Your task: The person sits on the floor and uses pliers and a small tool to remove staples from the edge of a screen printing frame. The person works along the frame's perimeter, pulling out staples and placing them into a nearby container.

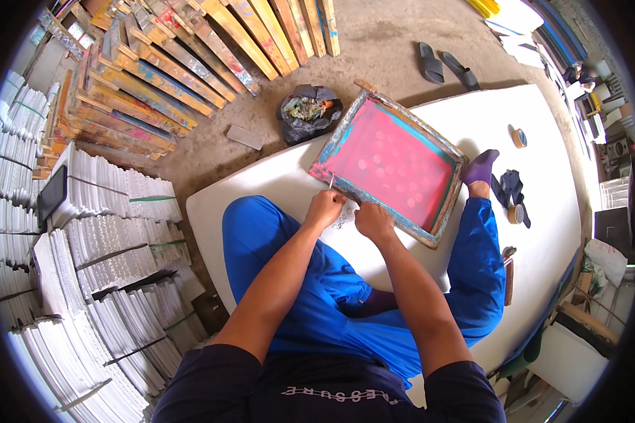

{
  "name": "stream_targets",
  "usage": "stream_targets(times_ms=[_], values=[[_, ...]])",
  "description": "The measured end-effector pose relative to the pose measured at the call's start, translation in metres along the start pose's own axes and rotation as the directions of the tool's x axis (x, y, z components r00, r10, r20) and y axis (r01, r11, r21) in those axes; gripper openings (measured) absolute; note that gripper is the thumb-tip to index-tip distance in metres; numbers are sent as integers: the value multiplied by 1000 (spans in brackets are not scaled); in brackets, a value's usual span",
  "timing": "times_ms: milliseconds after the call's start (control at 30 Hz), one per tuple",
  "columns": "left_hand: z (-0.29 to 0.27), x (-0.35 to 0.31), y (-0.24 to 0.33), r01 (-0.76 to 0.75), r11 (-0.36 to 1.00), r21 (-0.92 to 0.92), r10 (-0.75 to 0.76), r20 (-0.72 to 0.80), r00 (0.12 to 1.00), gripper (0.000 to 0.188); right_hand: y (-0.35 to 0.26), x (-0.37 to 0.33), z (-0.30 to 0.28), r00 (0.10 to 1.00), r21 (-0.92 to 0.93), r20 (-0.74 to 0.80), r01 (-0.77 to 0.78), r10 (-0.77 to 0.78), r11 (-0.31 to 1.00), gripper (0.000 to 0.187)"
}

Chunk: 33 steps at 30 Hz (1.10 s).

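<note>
A wooden screen-printing frame [441, 211] with pink mesh [395, 166] and blue-stained edges lies tilted on the white surface in front of me. My left hand [324, 209] is closed by the frame's near left corner. A thin, pale, pointed piece sticks up from its fingers; its kind is too small to make out. My right hand [374, 220] is closed against the near edge of the frame, and whatever its fingers grip is hidden. Small dark curly scraps [343, 220] lie on the white surface between my hands. My purple-socked foot [481, 166] rests against the frame's right side.
A black bag of scraps [309, 113] stands beyond the white surface [261, 180]. Tape rolls [519, 138] and a dark cloth [511, 189] lie on the right. Wooden frames [169, 63] lean at the far left, above tied white stacks [120, 247]. Sandals [430, 63] sit on the floor.
</note>
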<state>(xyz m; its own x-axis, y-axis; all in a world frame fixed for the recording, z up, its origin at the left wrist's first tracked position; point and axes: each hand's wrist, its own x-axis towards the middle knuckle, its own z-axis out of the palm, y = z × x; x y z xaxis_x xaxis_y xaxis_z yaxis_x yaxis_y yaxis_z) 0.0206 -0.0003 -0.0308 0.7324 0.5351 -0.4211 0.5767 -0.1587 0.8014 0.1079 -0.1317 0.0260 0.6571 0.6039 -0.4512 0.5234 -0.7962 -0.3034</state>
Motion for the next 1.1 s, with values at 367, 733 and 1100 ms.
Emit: stream_targets(times_ms=[367,733,1100], values=[[6,0,-8,-68,997,-31,64,-126,990,32,15,-4,51,974,42,-137,-176,180,984,35],[3,6,-10,163,940,-301,-103,205,973,28,44,-21,54,984,206,-112,160,-139,966,33],[0,0,-9,105,969,-225,-92,67,994,35,48,-27,29,881,814,444,-321,-163,484,49]])
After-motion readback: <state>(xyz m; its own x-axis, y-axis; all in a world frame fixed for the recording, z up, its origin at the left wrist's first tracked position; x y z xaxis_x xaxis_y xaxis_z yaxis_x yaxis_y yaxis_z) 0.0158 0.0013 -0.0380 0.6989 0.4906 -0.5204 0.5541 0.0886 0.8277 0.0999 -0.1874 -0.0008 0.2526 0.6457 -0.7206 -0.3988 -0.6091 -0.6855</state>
